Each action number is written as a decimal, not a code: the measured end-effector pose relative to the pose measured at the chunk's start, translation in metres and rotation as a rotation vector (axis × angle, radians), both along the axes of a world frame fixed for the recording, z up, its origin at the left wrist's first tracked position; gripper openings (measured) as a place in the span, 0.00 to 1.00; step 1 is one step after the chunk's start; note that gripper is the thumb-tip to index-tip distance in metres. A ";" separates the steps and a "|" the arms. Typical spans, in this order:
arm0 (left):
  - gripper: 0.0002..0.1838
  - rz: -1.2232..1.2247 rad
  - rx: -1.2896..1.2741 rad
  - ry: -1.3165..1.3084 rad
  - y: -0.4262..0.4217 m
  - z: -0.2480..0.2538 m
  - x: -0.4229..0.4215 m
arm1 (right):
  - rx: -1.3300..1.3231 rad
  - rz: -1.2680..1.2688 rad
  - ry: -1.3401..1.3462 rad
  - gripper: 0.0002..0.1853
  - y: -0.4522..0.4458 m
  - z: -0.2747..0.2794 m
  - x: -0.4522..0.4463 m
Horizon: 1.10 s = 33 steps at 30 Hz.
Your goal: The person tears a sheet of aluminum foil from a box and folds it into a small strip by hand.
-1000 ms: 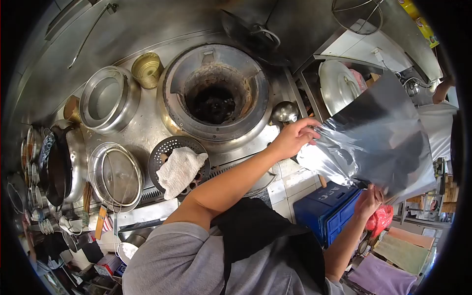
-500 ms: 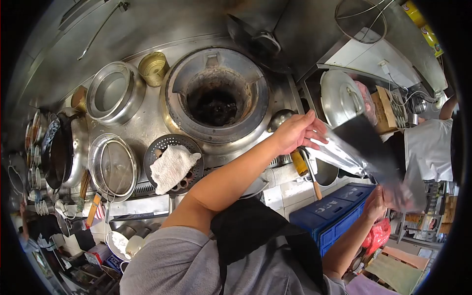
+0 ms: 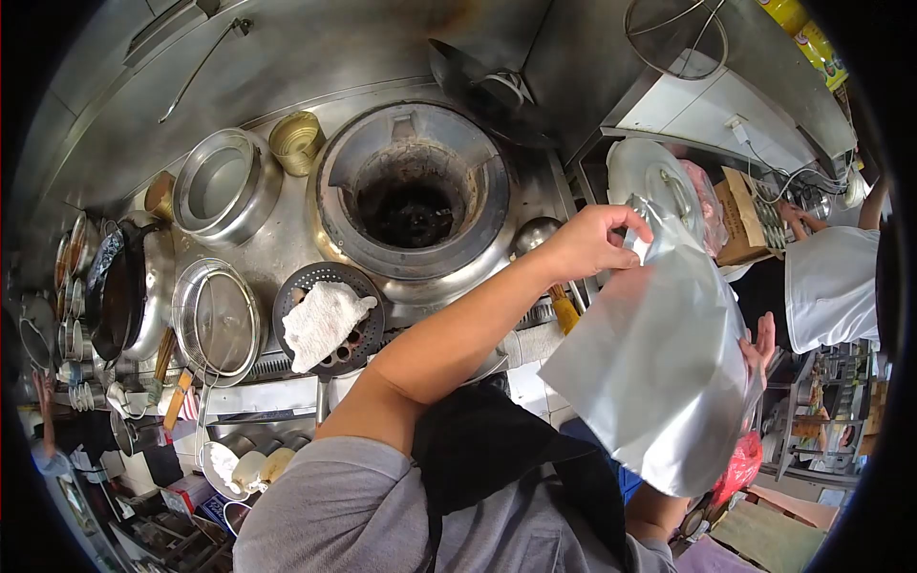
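A large sheet of silver foil hangs in front of me, bright and slightly creased. Its upper edge is pinched between the thumb and fingers of my left hand. Stretched fingers of my right hand show at the right edge of the foil, held apart; the foil hides the rest of that hand and much of the forearm. A round metal lid lies just beyond my left hand, and a ladle bowl is close by my left wrist.
The wok burner has an open pit. Around it stand a metal pot, a tin can, a mesh strainer and a perforated ladle bearing a white cloth. A co-worker in a white shirt works at right.
The foil has swung from edge-on and twisted to spread out facing me, now covering most of the blue crate. My right hand has risen, and its fingers have straightened.
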<state>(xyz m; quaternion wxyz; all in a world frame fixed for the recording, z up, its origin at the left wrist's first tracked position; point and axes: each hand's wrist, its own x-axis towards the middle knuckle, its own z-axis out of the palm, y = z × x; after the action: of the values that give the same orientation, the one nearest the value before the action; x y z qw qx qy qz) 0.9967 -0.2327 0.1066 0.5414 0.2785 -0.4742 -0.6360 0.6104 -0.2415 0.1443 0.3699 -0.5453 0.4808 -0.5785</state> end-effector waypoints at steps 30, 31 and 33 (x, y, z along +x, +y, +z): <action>0.15 0.781 -1.042 -0.553 0.050 0.118 0.081 | -0.403 0.225 -0.128 0.44 0.018 0.070 0.139; 0.16 0.819 -1.108 -0.570 0.053 0.128 0.085 | -0.396 0.290 -0.188 0.47 0.020 0.081 0.146; 0.17 0.848 -1.226 -0.653 0.059 0.144 0.091 | -0.148 0.367 -0.273 0.50 0.015 0.086 0.142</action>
<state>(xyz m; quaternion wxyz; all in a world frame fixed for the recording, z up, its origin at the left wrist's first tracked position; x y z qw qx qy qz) 1.0882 -0.1740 0.2506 0.6268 0.2600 -0.7264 0.1091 0.7525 -0.2265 0.2304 0.4894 -0.5657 0.2755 -0.6037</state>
